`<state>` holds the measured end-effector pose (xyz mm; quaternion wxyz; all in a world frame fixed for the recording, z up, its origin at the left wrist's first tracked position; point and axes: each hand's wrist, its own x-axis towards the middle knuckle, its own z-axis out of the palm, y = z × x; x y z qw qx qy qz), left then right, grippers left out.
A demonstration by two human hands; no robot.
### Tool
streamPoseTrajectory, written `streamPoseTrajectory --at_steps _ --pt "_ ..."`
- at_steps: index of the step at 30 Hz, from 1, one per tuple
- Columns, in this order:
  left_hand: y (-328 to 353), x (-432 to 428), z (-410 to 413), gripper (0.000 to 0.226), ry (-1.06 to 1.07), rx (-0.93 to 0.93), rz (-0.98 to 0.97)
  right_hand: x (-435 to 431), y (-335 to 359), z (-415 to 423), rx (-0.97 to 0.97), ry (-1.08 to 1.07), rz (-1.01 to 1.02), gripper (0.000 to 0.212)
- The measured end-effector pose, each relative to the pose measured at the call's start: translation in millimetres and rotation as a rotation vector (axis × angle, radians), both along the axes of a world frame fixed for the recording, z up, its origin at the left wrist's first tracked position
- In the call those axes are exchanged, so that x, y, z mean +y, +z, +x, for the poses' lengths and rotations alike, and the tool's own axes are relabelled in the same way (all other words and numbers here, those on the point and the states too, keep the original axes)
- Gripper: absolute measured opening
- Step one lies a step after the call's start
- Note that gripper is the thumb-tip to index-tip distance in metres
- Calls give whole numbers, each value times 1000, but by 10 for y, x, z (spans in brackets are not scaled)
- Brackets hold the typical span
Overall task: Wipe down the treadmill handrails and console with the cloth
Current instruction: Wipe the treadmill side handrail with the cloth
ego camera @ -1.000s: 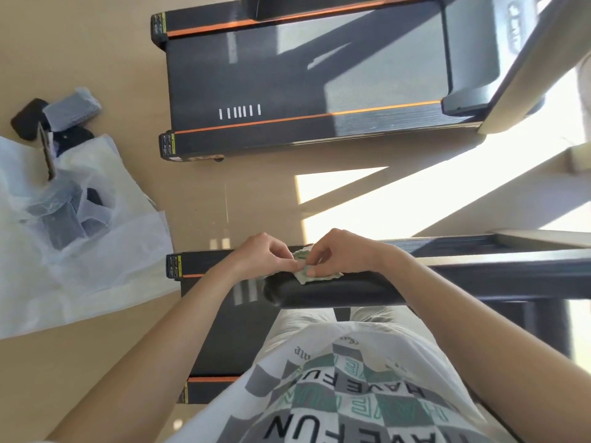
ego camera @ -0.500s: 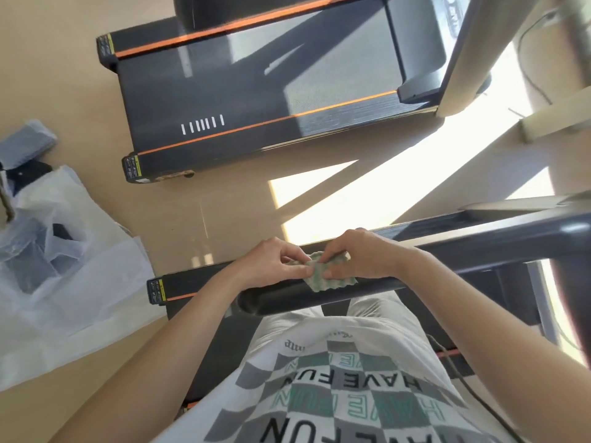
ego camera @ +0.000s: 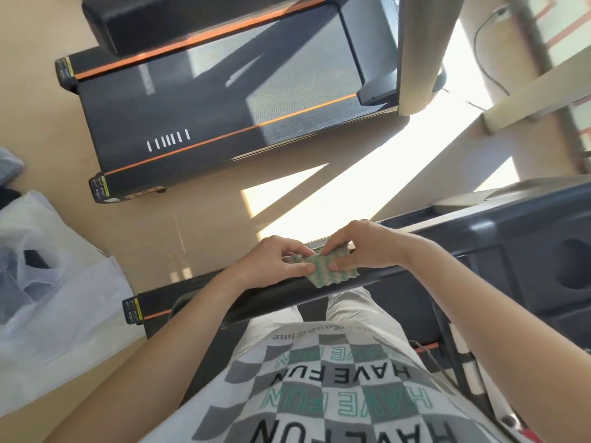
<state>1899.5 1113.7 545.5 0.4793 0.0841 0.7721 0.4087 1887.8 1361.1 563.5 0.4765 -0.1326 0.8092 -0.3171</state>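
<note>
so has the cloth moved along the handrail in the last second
Yes. The cloth has slid right along the handrail, farther from its free end and toward the console.

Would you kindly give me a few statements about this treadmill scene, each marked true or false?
1. The left hand and the right hand both pinch the cloth. True.
2. The cloth lies on the floor. False: it rests on the black handrail.
3. A second treadmill stands on the floor beyond the handrail. True.
4. The cloth is plain red. False: it is green and pale, with a pattern.
5. A white plastic bag lies on the floor to the person's left. True.
</note>
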Motion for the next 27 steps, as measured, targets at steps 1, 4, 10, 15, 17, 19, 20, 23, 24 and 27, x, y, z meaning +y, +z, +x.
streamPoseTrajectory --at_steps 1,4,10,15,17,19,20,23,24,27 --pt "5 77 -9 23 -3 7 0 79 3 -9 1 3 0 24" --pt "6 282 -40 24 -13 17 7 291 10 -34 -7 -1 6 25" --pt "-35 613 -103 29 -12 14 17 632 37 -117 -33 17 41 28" --pt "-86 826 -158 36 -17 -6 16 862 19 -239 -83 50 41 29" --pt "-106 903 -178 37 -25 -15 29 944 14 -286 -113 56 36 28" --pt "-107 986 -201 35 -35 -27 41 1022 21 -331 -137 62 50 27" --pt "-110 1029 -211 35 -37 -30 46 1065 22 -352 -146 72 63 27" --pt "-137 1149 -256 34 -50 -29 56 1178 18 -419 -179 92 87 27" --pt "-158 1182 -274 35 -64 -33 54 1210 19 -441 -193 88 87 26" --pt "-195 1277 -331 34 -100 -53 64 1300 22 -503 -240 66 76 25"
